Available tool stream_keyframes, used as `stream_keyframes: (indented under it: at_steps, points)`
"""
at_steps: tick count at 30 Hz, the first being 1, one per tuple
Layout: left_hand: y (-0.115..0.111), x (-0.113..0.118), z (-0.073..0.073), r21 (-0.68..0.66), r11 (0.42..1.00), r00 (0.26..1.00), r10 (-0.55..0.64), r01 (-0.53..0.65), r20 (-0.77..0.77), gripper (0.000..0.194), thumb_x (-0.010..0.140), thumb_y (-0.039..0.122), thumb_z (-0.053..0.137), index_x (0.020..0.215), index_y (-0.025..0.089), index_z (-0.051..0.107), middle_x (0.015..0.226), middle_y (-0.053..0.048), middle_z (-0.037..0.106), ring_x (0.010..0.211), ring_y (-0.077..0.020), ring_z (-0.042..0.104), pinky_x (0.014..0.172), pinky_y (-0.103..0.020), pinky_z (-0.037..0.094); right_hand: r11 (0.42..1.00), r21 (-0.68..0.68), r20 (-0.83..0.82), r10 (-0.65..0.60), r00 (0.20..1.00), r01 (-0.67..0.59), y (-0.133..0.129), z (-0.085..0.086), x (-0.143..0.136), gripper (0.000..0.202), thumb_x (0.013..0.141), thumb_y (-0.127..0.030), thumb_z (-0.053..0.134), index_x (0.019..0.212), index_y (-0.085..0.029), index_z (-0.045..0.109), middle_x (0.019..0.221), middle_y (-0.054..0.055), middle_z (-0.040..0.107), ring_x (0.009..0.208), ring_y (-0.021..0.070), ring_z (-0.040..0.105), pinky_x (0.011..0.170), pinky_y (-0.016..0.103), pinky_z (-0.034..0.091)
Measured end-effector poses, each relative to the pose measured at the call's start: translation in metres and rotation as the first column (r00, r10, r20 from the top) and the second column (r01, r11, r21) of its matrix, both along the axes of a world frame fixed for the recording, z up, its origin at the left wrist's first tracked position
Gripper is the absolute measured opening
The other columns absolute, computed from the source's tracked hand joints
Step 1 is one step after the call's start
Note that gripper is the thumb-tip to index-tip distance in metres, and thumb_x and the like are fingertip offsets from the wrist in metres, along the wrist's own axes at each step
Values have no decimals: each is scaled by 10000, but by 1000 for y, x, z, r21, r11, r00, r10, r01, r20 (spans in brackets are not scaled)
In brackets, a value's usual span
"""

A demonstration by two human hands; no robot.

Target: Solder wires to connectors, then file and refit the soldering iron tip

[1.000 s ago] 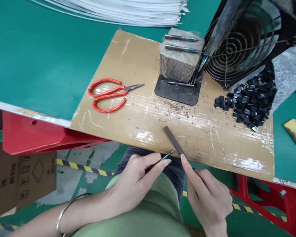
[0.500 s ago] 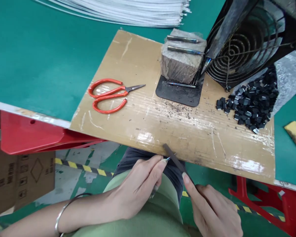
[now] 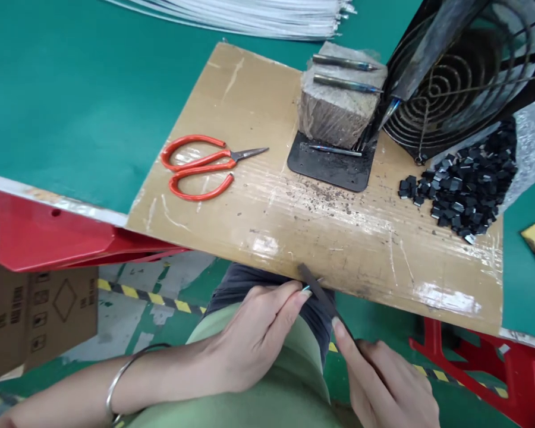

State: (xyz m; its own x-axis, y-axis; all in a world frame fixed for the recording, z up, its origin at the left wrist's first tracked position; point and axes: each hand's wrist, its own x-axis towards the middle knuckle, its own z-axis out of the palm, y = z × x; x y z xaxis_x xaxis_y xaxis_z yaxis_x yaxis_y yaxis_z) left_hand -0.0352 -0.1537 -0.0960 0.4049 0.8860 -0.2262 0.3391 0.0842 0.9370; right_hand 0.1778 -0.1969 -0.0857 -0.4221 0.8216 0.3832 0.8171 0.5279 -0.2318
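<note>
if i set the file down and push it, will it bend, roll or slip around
The file should be stiff: it juts straight out past the fingers of the right hand without sagging. It seems unlikely to roll, as the part in view looks like a flat bar. Its dull, dark surface suggests it may not be very slippery.

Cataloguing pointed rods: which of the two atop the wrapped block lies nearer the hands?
The front rod, lower in the picture; the rear rod lies beyond it, closer to the white strands.
</note>
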Motion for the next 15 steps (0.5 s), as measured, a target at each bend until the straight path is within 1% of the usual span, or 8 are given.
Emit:
stream_keyframes:
  at_steps: [2, 5, 7, 9, 12, 15]
  points:
    - [0, 0, -1, -13, 1000, 1000, 11, -11, 0, 428, 1098, 301, 323, 689, 210, 407, 611, 35, 438, 582, -121, 403, 580, -273, 341, 1000, 22, -5, -18, 1000, 18, 7, -3, -4, 693, 983, 29, 512, 1633, -183, 398, 667, -15, 592, 573, 96, 502, 644, 246, 386]
    - [0, -1, -2, -54, 998, 1000, 20, -21, -24, 443, 1101, 328, 311, 687, 209, 413, 626, 28, 444, 600, -124, 405, 592, -273, 356, 998, 56, -9, -28, 1000, 28, 19, -5, -10, 689, 982, 15, 520, 1631, -192, 410, 675, -27, 598, 576, 89, 521, 639, 243, 390]
    - [-2, -1, -2, -71, 997, 999, 25, -28, -38, 455, 1100, 339, 306, 678, 210, 416, 626, 22, 446, 610, -128, 407, 592, -272, 359, 999, 45, -3, -24, 1000, 24, 17, -3, -7, 688, 984, 15, 513, 1632, -188, 404, 682, -22, 604, 578, 90, 524, 642, 246, 392]
    - [-3, -2, -1, -77, 996, 998, 31, -35, -49, 457, 1093, 345, 317, 671, 208, 425, 632, 16, 457, 623, -130, 415, 593, -270, 360, 1000, 6, 9, -21, 1000, 21, 6, 0, -2, 696, 982, 26, 504, 1636, -185, 392, 677, -13, 605, 573, 94, 516, 649, 248, 396]
    - [-3, -2, -1, -96, 995, 999, 33, -36, -34, 456, 1083, 364, 341, 663, 206, 423, 620, 18, 449, 608, -125, 402, 577, -271, 345, 1000, -3, 0, -27, 1000, 27, -5, 2, 2, 689, 980, 29, 512, 1630, -171, 401, 678, 9, 619, 576, 102, 521, 658, 252, 409]
    - [-1, 0, -1, -151, 987, 998, 64, -62, 7, 459, 1080, 390, 357, 664, 204, 419, 598, 28, 420, 577, -115, 384, 555, -266, 334, 999, 17, -1, -46, 999, 46, 5, -1, -6, 707, 973, 33, 523, 1633, -192, 407, 660, -14, 599, 564, 95, 517, 631, 252, 394]
